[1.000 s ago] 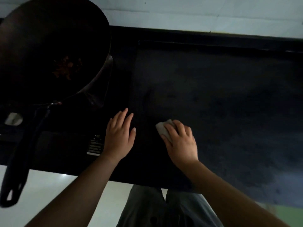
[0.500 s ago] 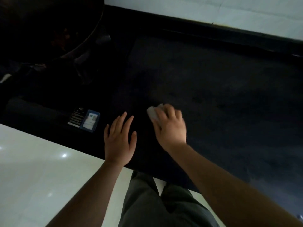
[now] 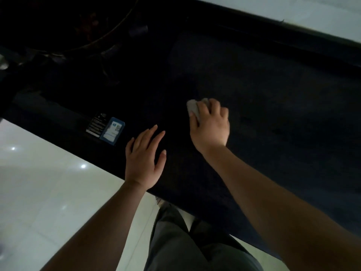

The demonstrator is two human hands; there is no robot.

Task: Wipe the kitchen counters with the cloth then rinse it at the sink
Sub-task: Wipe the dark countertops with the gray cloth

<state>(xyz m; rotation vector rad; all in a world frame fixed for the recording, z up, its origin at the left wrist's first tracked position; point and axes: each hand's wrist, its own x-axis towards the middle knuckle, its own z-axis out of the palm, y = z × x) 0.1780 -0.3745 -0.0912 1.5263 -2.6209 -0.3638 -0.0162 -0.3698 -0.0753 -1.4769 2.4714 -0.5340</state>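
A small pale grey cloth (image 3: 192, 108) lies pressed on the dark counter (image 3: 273, 98), bunched under the fingers of my right hand (image 3: 211, 126). Only its left edge shows past the fingertips. My left hand (image 3: 145, 159) rests flat on the counter near its front edge, fingers spread, holding nothing. It lies to the left of the right hand and a little nearer to me. The scene is dim.
A dark wok (image 3: 68, 22) sits on the stove at the far left. A blue and white label (image 3: 112, 132) is stuck on the stove's front. A pale tiled wall (image 3: 293, 14) runs behind the counter. Glossy white floor (image 3: 48, 192) lies below.
My right hand has slid the cloth farther from me across the counter. The view has tilted and swung, so the wok has moved mostly out of sight. The left hand stays flat.
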